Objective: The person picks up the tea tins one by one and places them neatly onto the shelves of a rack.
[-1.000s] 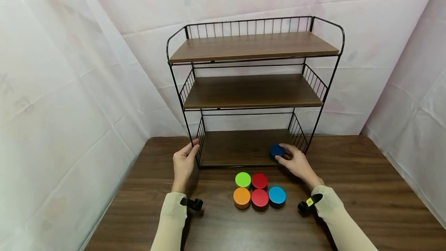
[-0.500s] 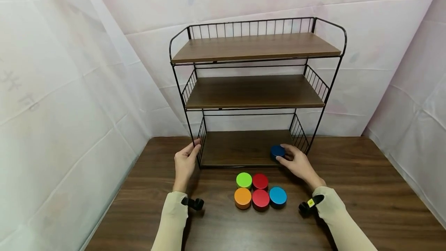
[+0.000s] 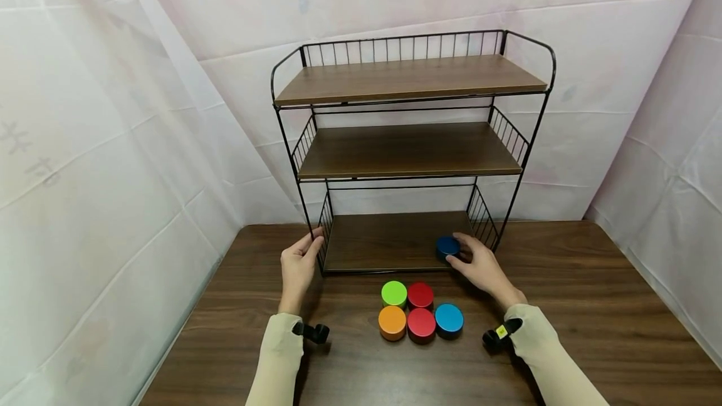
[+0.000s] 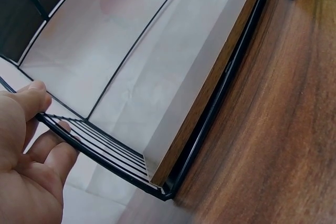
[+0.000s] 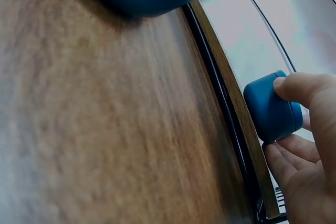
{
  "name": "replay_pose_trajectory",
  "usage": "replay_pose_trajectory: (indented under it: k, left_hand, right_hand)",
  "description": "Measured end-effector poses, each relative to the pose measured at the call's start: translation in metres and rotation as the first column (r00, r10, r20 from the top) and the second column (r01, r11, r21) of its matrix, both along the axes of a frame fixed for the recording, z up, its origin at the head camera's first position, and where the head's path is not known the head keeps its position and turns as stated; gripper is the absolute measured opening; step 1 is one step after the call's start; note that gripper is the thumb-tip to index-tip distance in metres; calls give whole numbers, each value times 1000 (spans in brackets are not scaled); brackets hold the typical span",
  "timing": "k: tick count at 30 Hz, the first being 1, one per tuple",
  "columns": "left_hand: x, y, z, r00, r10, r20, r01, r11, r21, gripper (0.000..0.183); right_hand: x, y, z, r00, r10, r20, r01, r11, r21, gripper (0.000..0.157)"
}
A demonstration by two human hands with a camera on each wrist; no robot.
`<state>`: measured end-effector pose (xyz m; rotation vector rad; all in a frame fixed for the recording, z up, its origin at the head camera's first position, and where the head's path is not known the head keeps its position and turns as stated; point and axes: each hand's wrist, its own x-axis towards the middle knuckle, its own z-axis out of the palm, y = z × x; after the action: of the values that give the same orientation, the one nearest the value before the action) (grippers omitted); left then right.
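Observation:
A three-tier shelf rack (image 3: 408,168) with wooden boards and a black wire frame stands on the table. My left hand (image 3: 298,268) pinches its left front post low down, thumb and fingers on either side of the black rod (image 4: 100,158) in the left wrist view. On the bottom board's right front part is a dark blue round tin (image 3: 447,247). My right hand (image 3: 482,268) holds this tin between thumb and fingers; in the right wrist view the tin (image 5: 268,107) shows its rounded side, with the thumb across its edge.
In front of the rack several round tins stand grouped: green (image 3: 394,294), dark red (image 3: 420,294), orange (image 3: 392,322), red (image 3: 421,324) and light blue (image 3: 449,321). A white cloth (image 3: 237,111) hangs behind and at the sides of the wooden table (image 3: 564,306).
Both hands keep their places on the post and the dark blue tin. Only the head view has shifted slightly.

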<state>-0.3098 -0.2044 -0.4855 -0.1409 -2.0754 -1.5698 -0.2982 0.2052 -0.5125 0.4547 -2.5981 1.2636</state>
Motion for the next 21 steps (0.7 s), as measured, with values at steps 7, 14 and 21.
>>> replay_pose_trajectory:
  k: [7, 14, 21]
  left_hand:
    - [1, -1, -1, 1000, -20, 5, 20, 1000, -4, 35]
    - [3, -1, 3, 1000, -9, 6, 9, 1000, -14, 30]
    - [4, -1, 5, 1000, -23, 0, 23, 1000, -5, 29]
  right_hand:
    - [10, 4, 1, 998, -11, -64, 10, 1000, -12, 64]
    - [31, 10, 3, 995, -33, -90, 32, 999, -12, 66]
    - [50, 13, 14, 996, -34, -88, 36, 999, 29, 66]
